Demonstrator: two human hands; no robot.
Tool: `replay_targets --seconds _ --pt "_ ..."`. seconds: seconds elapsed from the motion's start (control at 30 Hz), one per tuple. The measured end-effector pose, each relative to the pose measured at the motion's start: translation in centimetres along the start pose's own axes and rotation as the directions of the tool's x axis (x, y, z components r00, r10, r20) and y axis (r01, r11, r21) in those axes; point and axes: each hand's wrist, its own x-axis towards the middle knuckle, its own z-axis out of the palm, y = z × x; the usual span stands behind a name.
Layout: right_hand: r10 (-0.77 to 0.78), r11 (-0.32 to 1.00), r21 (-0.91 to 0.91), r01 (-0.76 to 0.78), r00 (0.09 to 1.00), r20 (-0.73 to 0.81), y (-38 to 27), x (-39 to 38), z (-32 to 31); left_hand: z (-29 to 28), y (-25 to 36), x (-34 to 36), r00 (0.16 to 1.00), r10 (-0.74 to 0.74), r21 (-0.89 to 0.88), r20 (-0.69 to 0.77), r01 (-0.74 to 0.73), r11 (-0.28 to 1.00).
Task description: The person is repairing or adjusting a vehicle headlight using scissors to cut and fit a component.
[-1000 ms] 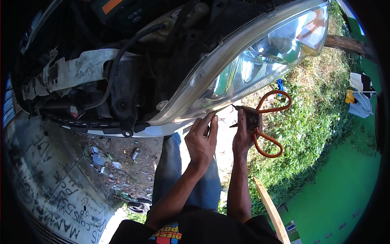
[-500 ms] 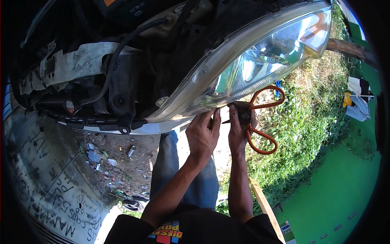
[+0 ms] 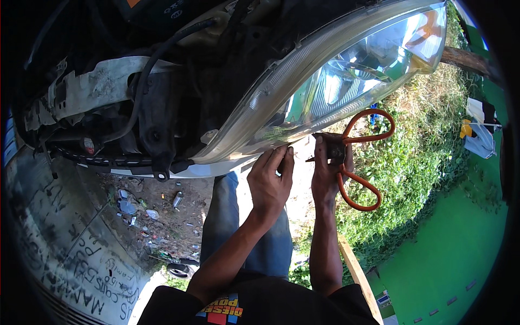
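Littered ground lies toward eight o'clock. Near the centre, the left hand has thumb and forefinger tips close together; whether they pinch anything, I cannot tell. At its three o'clock, the right hand grips orange-handled snips, now farther from the left than half a second ago. Beyond, the headlight sits toward one o'clock, grass at three.

Outdoors, on rough ground: litter lies left of the fingers, sunlit weeds grow right of them, a car headlight just beyond.
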Motion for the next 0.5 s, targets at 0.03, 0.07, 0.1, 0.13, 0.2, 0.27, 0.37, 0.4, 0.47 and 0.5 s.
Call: replay_targets --seconds 0.03,0.07,0.1,0.13,0.2,0.27,0.37,0.4,0.47,0.5 --pt "0.023 0.999 -0.022 -0.023 0.999 0.027 -0.1 0.2 0.0 0.1 0.1 -0.1 1.0 0.006 -0.008 -0.012 -0.006 1.0" --pt "-0.025 0.998 -0.057 0.026 0.999 0.028 0.2 0.2 0.1 0.2 0.2 -0.1 1.0 0.011 -0.017 -0.025 -0.012 1.0" --pt "-0.071 0.993 -0.092 0.074 0.997 0.031 0.8 0.2 0.3 0.3 0.6 -0.3 1.0 0.011 -0.02 -0.025 -0.012 1.0" --pt "-0.084 0.996 -0.039 0.084 0.996 -0.002 1.2 0.2 0.7 0.2 1.3 -0.4 1.0 -0.002 0.025 0.004 0.002 1.0" --pt "-0.052 0.998 0.025 0.053 0.998 -0.039 1.4 -0.3 1.1 0.1 1.4 -0.5 0.998 0.036 0.089 0.043 -0.04 0.995" --pt "-0.085 0.994 0.057 0.089 0.994 -0.071 2.1 -0.6 1.2 -0.2 1.3 -0.9 0.996 0.002 0.109 0.095 -0.013 0.994" --pt "-0.101 0.994 0.034 0.106 0.988 -0.121 2.7 -1.0 1.6 0.2 0.4 -1.3 0.99 -0.003 0.118 0.141 -0.014 0.993" --pt "-0.066 0.99 0.117 0.082 0.989 -0.136 2.7 -1.1 1.9 0.2 0.2 -1.2 0.99 0.002 0.1 0.139 -0.016 0.995" --pt "-0.06 0.981 0.173 0.084 0.988 -0.141 2.8 -1.2 2.3 0.4 0.0 -0.8 0.99 0.009 0.067 0.139 -0.019 0.998" --pt "-0.035 0.977 0.203 0.064 0.99 -0.14 2.7 -1.3 2.2 0.5 0.2 -0.5 0.989 0.007 0.067 0.145 -0.016 0.998"
